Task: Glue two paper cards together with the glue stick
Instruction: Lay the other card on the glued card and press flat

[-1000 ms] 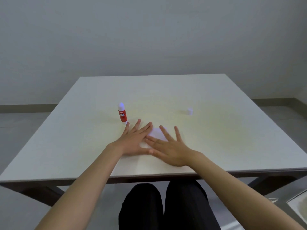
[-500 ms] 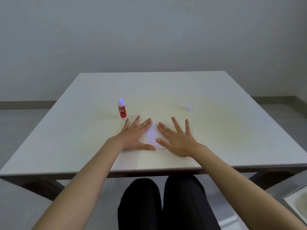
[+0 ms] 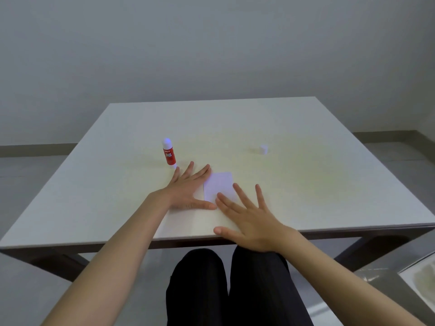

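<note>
Beside the white paper card [image 3: 218, 187] on the table [image 3: 306, 184], the left hand [image 3: 188, 189] lies flat and spread; the right hand [image 3: 249, 222], fingers splayed, grasps nothing, nearer the table's front edge. Behind the left hand's fingertips, the glue stick [image 3: 168, 152] stands upright.

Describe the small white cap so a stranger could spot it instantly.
Start at the square white table. Right of the upright red-and-white glue stick and beyond the white paper card, a tiny white plastic cap sits alone, the only loose item there.

On table [image 3: 329, 189]: card [image 3: 219, 188] centre-near, left hand [image 3: 186, 191] at its 9 o'clock, right hand [image 3: 249, 222] at 5, glue stick [image 3: 168, 152] at 10, cap [image 3: 263, 148] at 1.
</note>
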{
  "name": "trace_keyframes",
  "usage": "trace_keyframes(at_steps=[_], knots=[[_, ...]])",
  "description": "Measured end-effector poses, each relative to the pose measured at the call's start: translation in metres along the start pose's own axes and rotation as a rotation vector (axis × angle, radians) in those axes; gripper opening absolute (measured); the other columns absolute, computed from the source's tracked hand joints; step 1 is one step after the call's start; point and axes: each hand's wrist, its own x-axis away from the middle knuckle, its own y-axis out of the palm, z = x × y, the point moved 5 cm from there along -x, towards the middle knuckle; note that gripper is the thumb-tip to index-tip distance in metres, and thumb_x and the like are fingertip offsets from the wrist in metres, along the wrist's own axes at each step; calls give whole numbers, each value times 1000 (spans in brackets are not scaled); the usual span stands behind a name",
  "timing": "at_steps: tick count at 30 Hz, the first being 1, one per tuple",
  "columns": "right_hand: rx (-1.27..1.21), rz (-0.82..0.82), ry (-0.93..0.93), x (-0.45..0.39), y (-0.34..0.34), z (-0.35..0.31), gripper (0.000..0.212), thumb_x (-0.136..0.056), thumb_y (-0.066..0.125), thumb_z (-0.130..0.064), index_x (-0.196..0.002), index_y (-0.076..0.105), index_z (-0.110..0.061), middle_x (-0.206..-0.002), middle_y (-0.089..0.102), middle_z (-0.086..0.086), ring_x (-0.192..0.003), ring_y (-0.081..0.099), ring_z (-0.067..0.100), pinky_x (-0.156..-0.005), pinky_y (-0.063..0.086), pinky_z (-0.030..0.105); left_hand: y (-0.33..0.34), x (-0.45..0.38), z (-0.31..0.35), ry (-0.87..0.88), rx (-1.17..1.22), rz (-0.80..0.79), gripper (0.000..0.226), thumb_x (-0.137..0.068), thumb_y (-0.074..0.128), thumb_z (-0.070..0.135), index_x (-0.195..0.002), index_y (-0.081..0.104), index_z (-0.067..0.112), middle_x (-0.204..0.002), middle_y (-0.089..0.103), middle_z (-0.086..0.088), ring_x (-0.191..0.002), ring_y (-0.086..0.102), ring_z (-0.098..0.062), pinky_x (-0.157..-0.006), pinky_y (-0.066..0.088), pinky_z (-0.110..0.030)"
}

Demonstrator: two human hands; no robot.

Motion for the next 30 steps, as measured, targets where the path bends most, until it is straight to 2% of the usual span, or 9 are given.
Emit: trace_keyframes(at_steps=[5, 8, 10, 14, 18, 22, 25, 28, 30], knots=[[-9, 14, 209, -15, -11, 21, 82, -82, 2, -74, -152, -3, -31, -159, -7, -19, -144, -28, 20, -108, -29, 56, 0, 1, 1, 3, 8, -10, 118, -61, 39, 89, -148, -18, 33, -155, -21, 22, -140, -32, -14, -114, -21, -45], [5, 47, 103, -25, -3, -5, 93, -75, -2, -80, -152, 2, -27, -161, -4, -15, -144, -27, 20, -104, -34, 53, -2, 2, 3, 2, 9, -13, 115, -66, 44, 84, -148, -17, 32, -156, -20, 20, -142, -30, -17, -115, -18, -45], [21, 30, 68, -29, 1, -7, 91, -76, -1, -79, -152, 1, -28, -161, -3, -15, -144, -26, 18, -103, -35, 52, -2, 3, 4, 4, 11, -24, 113, -68, 46, 81, -148, -17, 31, -156, -20, 20, -143, -29, -18, -115, -17, -45], [57, -13, 264, -36, -15, 33, 79, -85, 4, -72, -151, -6, -29, -160, -9, -17, -145, -24, 25, -108, -27, 58, -3, 5, 5, -10, 43, -27, 117, -63, 44, 85, -148, -16, 32, -156, -20, 21, -142, -30, -15, -116, -18, -45], [78, 26, 7, -35, -2, 0, 90, -77, -1, -79, -151, -2, -28, -161, -4, -15, -143, -28, 19, -100, -39, 50, -2, 3, 3, 12, 18, -17, 116, -63, 42, 86, -148, -16, 32, -156, -19, 21, -142, -29, -16, -115, -18, -45], [25, -2, 81, -45, -10, 18, 77, -85, 3, -72, -151, -2, -33, -159, -6, -20, -145, -26, 19, -106, -31, 54, 0, 3, 3, -3, 24, -24, 119, -59, 38, 91, -147, -18, 33, -156, -20, 21, -142, -29, -16, -116, -17, -46], [30, 9, 56, -49, -12, 23, 73, -89, 5, -67, -152, -1, -30, -160, -4, -17, -147, -20, 17, -106, -30, 52, -2, 6, 6, -12, 43, -12, 115, -65, 42, 85, -148, -16, 30, -157, -19, 19, -143, -28, -15, -117, -16, -46], [55, 47, 20, -47, -8, 21, 77, -86, -1, -67, -152, -2, -27, -161, -4, -13, -148, -12, 15, -106, -31, 53, -10, 12, 10, 3, 167, 103, 99, -79, 52, 66, -152, 0, 25, -160, -9, 12, -146, -17, -14, -119, -10, -44], [68, 64, 22, -48, -6, 21, 73, -89, 2, -63, -152, -3, -27, -161, -5, -13, -149, -10, 16, -107, -29, 54, -26, 24, 10, 41, 406, 357, 72, -85, 61, 44, -147, 31, 22, -159, 18, 9, -149, 6, -13, -120, 5, -32]])
